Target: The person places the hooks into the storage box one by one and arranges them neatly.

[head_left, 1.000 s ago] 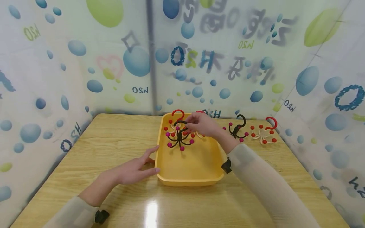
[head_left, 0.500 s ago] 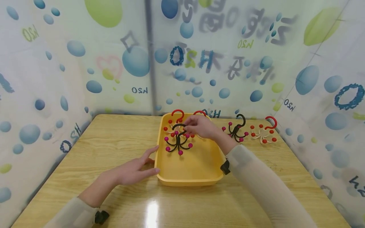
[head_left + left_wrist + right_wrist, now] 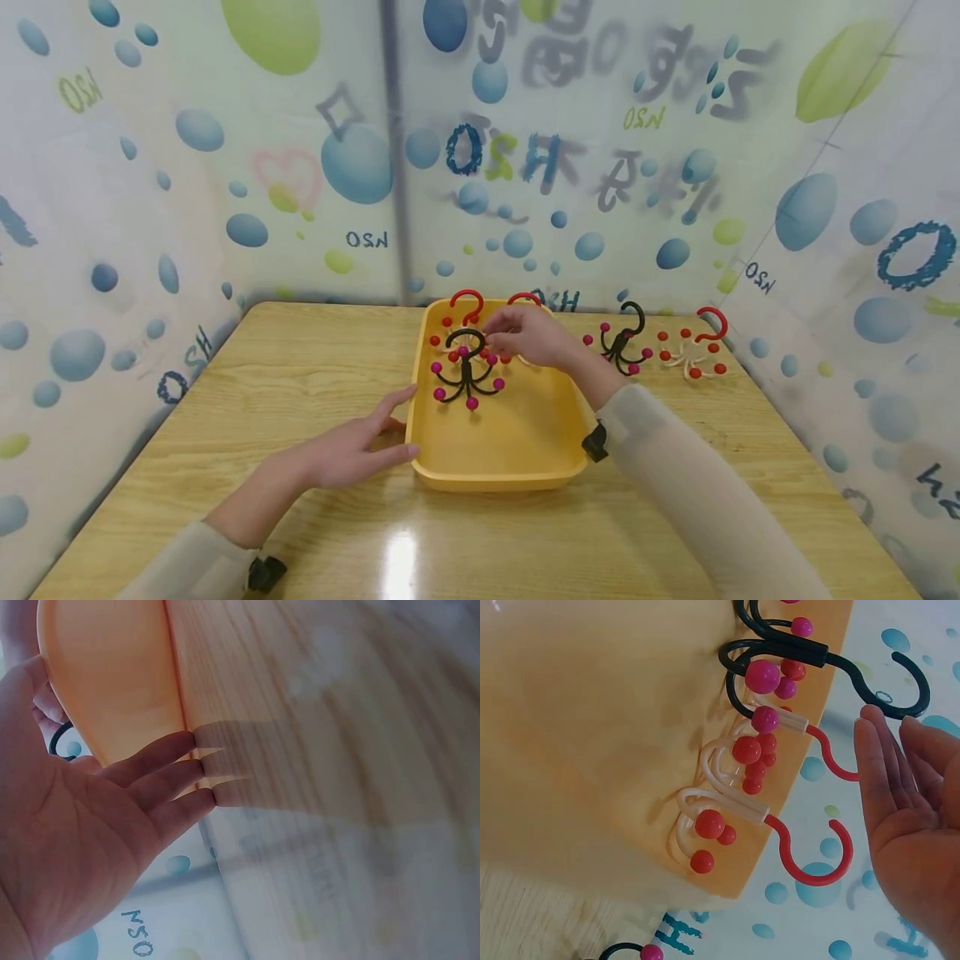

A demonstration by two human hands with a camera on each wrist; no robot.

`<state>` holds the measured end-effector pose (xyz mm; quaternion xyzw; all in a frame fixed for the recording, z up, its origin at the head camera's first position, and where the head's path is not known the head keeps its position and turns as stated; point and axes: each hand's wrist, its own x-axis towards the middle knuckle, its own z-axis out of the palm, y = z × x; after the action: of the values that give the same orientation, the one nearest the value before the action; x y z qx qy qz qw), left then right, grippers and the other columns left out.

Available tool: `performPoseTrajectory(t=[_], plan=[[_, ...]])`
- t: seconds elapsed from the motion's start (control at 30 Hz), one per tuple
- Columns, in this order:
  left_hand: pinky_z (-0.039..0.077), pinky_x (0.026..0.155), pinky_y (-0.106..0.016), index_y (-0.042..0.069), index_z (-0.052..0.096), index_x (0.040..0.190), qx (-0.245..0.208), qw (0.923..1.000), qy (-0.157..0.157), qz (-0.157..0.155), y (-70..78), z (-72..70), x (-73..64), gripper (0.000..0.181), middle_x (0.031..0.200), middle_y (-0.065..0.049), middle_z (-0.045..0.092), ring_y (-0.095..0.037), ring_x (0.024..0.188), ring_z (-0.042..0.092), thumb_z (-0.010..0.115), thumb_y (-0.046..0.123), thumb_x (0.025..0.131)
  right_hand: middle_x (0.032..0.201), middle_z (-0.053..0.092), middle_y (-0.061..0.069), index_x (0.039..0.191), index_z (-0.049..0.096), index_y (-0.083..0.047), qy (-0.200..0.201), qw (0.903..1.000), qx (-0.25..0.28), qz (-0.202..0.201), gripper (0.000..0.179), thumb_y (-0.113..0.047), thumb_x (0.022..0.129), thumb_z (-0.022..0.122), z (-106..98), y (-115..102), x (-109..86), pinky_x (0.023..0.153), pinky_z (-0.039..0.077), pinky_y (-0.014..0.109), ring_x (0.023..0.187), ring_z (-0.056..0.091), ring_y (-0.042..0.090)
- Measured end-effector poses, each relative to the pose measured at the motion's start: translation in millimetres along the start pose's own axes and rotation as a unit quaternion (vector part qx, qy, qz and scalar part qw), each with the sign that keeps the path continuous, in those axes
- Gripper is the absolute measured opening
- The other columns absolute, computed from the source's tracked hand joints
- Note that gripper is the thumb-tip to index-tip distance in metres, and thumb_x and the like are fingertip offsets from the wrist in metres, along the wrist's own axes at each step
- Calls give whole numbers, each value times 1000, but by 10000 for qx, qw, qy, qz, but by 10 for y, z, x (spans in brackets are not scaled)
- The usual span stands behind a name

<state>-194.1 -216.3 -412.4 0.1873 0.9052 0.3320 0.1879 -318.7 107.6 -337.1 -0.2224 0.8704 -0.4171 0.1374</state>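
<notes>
In the head view my right hand (image 3: pixel 525 333) is over the back of a yellow tray (image 3: pixel 502 454), its fingertips right at the hook of a black head massager (image 3: pixel 467 371) with magenta ball tips. The right wrist view shows those fingers nearly straight, with a gap between thumb and fingers beside the black hook (image 3: pixel 911 709). That massager rests in the tray, hook toward the back. Two cream massagers with red hooks (image 3: pixel 810 879) and red balls lie behind it, partly hidden by my hand. My left hand (image 3: pixel 345 450) touches the tray's left side with extended fingers (image 3: pixel 169 784).
Right of the tray, another black massager (image 3: pixel 621 343) and a cream one with a red hook (image 3: pixel 692 354) lie on the wooden table (image 3: pixel 315 358). A patterned curtain (image 3: pixel 300 225) encloses the back and sides.
The black massager has come down and toward me in the tray, and its hook now shows fully beside my right fingertips. My left hand has stayed at the tray's side.
</notes>
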Motion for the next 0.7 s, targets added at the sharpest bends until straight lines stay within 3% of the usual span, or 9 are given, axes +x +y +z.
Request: performPoseTrajectory(t=[0.13,0.3,0.37,0.57,0.7], plan=[[40,124,-70,32,10,177,6,10000,-9,-7,7,-5,-3,92,158,-16,62,-43,148,57,61,64,107,127,76,15,133,72,-7,-4,10000,-28,-36,27,-22,111,68,-78,42,-70,103,63,51,114,76,39],[40,123,-70,31,10,177,66,9999,29,75,0,-1,2,91,158,-18,61,-44,147,58,61,63,108,125,76,14,129,74,-10,185,9997,-96,125,25,-26,110,70,-201,131,-204,93,67,42,104,77,28],[40,123,-70,31,10,177,98,9999,51,108,-6,4,7,91,158,-19,61,-45,147,58,60,63,108,124,77,14,129,74,-12,264,9994,-106,199,25,-27,109,71,-254,172,-272,89,67,38,104,77,31],[40,123,-71,32,9,177,115,9999,28,44,-4,14,16,91,158,-20,61,-45,146,58,60,63,108,124,77,14,129,75,-12,433,9988,30,216,27,-28,108,73,-417,308,-503,95,67,50,107,77,33],[41,122,-72,32,9,177,30,10000,-29,-88,21,19,18,91,159,-21,59,-46,147,57,62,61,108,124,78,12,129,75,-11,551,9982,109,199,26,-28,108,73,-499,403,-654,95,67,48,107,76,30]])
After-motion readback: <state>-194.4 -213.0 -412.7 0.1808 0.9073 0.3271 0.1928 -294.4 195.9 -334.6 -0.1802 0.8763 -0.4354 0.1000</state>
